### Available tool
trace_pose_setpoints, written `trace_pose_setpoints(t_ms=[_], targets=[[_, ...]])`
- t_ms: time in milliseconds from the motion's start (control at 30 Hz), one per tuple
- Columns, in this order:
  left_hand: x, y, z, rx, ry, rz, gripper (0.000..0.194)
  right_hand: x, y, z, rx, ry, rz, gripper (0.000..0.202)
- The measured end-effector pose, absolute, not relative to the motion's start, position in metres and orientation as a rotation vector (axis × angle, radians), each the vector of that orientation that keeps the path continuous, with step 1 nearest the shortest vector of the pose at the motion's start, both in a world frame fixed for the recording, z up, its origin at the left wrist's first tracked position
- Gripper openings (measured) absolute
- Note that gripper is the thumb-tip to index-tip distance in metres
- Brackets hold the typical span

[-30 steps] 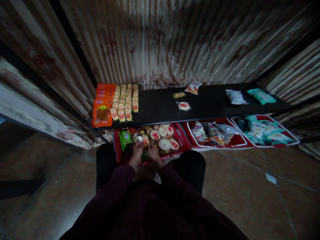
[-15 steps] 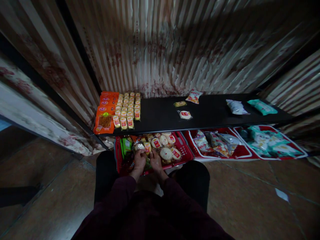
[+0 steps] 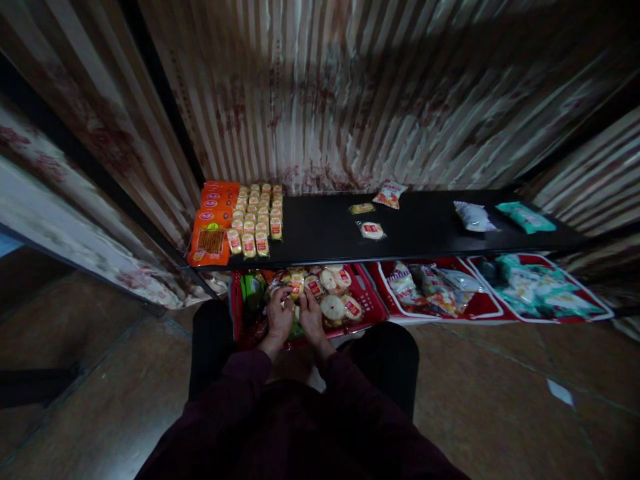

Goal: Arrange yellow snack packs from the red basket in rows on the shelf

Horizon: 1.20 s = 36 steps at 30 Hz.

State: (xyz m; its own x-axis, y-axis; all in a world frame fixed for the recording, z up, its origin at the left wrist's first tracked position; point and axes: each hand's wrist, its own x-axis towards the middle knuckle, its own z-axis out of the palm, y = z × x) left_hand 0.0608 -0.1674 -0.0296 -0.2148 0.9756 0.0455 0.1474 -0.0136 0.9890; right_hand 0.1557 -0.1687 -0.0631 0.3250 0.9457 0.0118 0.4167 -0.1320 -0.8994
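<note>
Both hands are over the red basket below the shelf's front edge. My left hand has its fingers bent towards a small yellow wrapped cake; whether it grips the cake is unclear. My right hand reaches in beside it, fingers pointing forward, close to the same cake; its grip cannot be made out. Round wrapped cakes lie in the basket right of my right hand. A green packet is at the basket's left side. Rows of small yellow cakes stand on the shelf above.
The black shelf also bears orange packets at left, a round cake, a red-white bag, a pale bag and a teal bag. Two more baskets of bags stand right. Dark posts flank the shelf.
The small yellow cake between my hands now sits slightly farther forward. My left hand's fingertips have shifted, and the pale round packet seen by them is mostly hidden.
</note>
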Motion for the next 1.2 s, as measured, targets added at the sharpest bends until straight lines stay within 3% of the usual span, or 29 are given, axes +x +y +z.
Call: trace_pose_setpoints(t_ms=[467, 1200], targets=[[0.061, -0.151, 0.001, 1.236, 1.44, 1.429, 0.038, 0.147, -0.145, -0.021, -1.561, -1.304, 0.596, 0.038], [0.056, -0.105, 0.027, 1.347, 1.646, 1.397, 0.038, 0.135, -0.08, 0.001, -1.481, -1.318, 0.699, 0.034]])
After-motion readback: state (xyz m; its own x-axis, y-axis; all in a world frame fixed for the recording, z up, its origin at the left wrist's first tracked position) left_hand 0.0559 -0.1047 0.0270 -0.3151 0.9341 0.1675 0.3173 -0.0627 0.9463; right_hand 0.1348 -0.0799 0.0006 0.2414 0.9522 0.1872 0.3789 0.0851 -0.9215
